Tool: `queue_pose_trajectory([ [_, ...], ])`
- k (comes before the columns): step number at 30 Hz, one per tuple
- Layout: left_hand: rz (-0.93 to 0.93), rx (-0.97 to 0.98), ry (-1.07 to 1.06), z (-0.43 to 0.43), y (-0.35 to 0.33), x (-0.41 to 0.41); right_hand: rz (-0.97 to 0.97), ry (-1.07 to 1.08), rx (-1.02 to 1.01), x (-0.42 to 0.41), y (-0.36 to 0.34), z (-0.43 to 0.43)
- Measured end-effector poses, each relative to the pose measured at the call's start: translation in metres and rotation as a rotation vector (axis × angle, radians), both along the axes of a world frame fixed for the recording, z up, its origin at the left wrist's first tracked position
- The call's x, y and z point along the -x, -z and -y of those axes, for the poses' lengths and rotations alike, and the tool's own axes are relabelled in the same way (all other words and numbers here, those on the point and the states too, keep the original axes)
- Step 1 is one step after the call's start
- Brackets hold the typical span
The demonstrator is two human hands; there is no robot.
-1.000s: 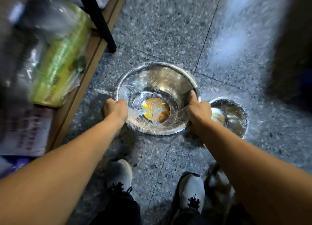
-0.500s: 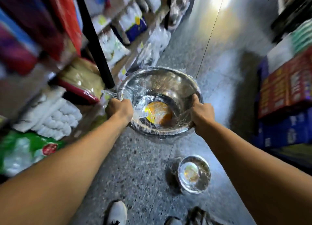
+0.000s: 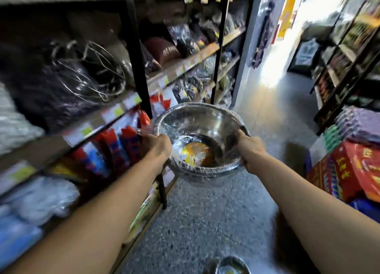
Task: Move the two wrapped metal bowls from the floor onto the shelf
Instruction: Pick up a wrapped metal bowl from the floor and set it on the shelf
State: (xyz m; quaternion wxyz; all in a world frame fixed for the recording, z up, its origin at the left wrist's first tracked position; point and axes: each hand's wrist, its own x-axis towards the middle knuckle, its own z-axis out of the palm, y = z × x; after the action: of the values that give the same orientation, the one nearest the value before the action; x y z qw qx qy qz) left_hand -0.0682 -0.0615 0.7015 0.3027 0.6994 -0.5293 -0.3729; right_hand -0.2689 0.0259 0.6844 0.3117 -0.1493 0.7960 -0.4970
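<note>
I hold the large metal bowl (image 3: 203,128), wrapped in clear film with a yellow-orange label at its bottom, in the air in front of me. My left hand (image 3: 156,146) grips its left rim and my right hand (image 3: 249,149) grips its right rim. The bowl hangs beside the black-framed shelf (image 3: 115,112) on my left, at about the height of its middle board. The small wrapped metal bowl (image 3: 232,266) stands on the speckled floor at the bottom edge of the view, partly cut off.
The shelf boards hold bagged goods, a wire item (image 3: 88,72) and red packets (image 3: 115,146). A black upright post (image 3: 141,84) stands just left of the bowl. Red boxes (image 3: 357,167) and another rack (image 3: 345,54) line the right side of the aisle.
Both hands have lifted the large bowl from the floor up to shelf height. The view has tilted upward, so the small bowl on the floor has slid to the bottom edge.
</note>
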Motion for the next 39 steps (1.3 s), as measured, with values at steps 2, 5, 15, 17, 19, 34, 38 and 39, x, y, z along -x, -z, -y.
queue_pose_trajectory([
  [2,-0.008,0.014,-0.026,-0.013,-0.039,-0.015,0.039,-0.036,0.040,-0.012,-0.038,-0.006],
  [5,-0.063,0.004,-0.041,-0.014,-0.062,-0.033,0.059,-0.058,0.086,-0.024,-0.071,-0.008],
  [15,-0.230,0.105,-0.168,-0.034,-0.166,-0.121,0.096,-0.357,0.175,-0.096,-0.176,0.008],
  [17,-0.243,0.085,-0.195,-0.048,-0.184,-0.143,0.112,-0.418,0.189,-0.116,-0.190,0.016],
  [19,-0.243,0.061,-0.241,-0.054,-0.190,-0.164,0.111,-0.473,0.197,-0.135,-0.200,0.022],
  [34,-0.418,0.123,-0.621,-0.136,-0.198,-0.372,0.215,-0.957,0.251,-0.355,-0.207,0.041],
  [38,-0.421,0.135,-0.705,-0.154,-0.195,-0.415,0.268,-1.066,0.223,-0.406,-0.204,0.039],
  [39,-0.414,0.132,-0.720,-0.156,-0.195,-0.424,0.268,-1.081,0.218,-0.416,-0.203,0.040],
])
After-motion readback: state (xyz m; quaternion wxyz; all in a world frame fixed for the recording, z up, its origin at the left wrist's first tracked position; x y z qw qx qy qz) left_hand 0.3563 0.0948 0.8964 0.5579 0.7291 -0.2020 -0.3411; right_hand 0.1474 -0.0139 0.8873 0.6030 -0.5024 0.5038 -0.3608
